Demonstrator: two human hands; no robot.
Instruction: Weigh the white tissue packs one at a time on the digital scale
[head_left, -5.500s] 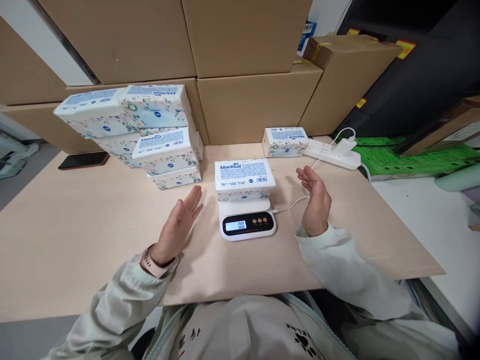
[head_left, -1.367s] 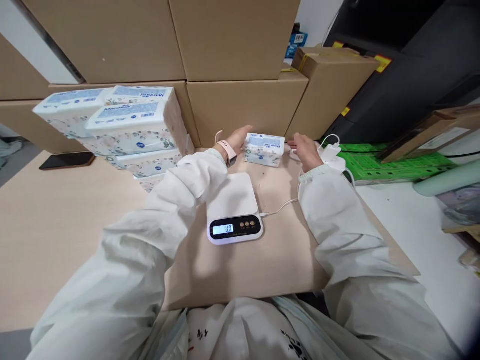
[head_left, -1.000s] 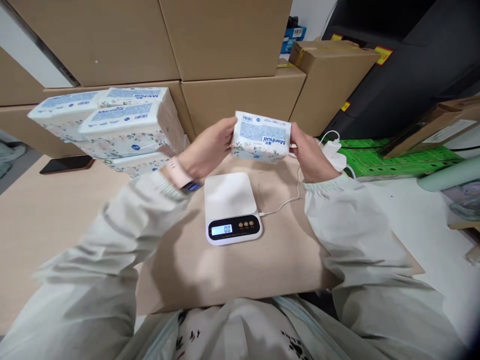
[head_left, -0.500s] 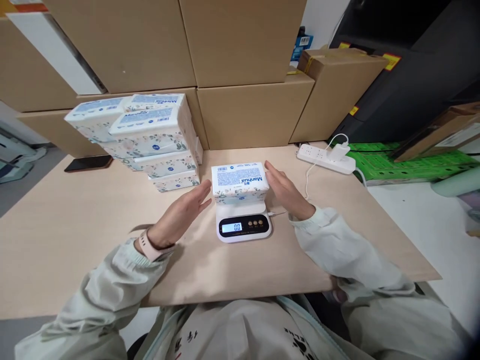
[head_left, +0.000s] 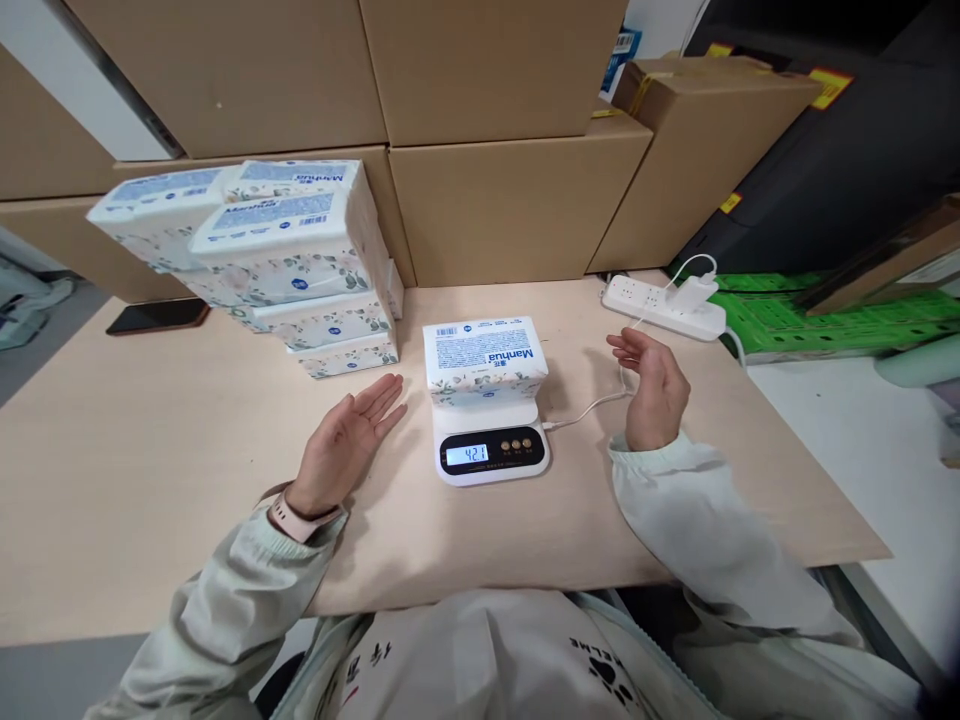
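A white tissue pack (head_left: 486, 358) printed "Manhua" rests on a white scale (head_left: 491, 476) whose lit display seems to read 42.1. To the left of the scale, my left hand (head_left: 343, 445) is palm-up with its fingers stretched out, holding nothing. My right hand (head_left: 651, 388) hovers to the right of the pack, fingers loosely bent and apart, with nothing in it. Neither hand touches the pack. More tissue packs (head_left: 300, 265) are stacked at the back left of the table.
Cardboard boxes (head_left: 510, 210) stand along the table's back edge. A phone (head_left: 159, 316) lies at the far left. At the back right are a power strip (head_left: 664, 307) and green crates (head_left: 847, 318). A white cable (head_left: 592, 405) runs from the scale toward the right.
Both hands have drawn away from the tissue pack, the left one down and left, the right one outward. The scale's display changed from 0.0 to about 42.1. The camera view shifted slightly.
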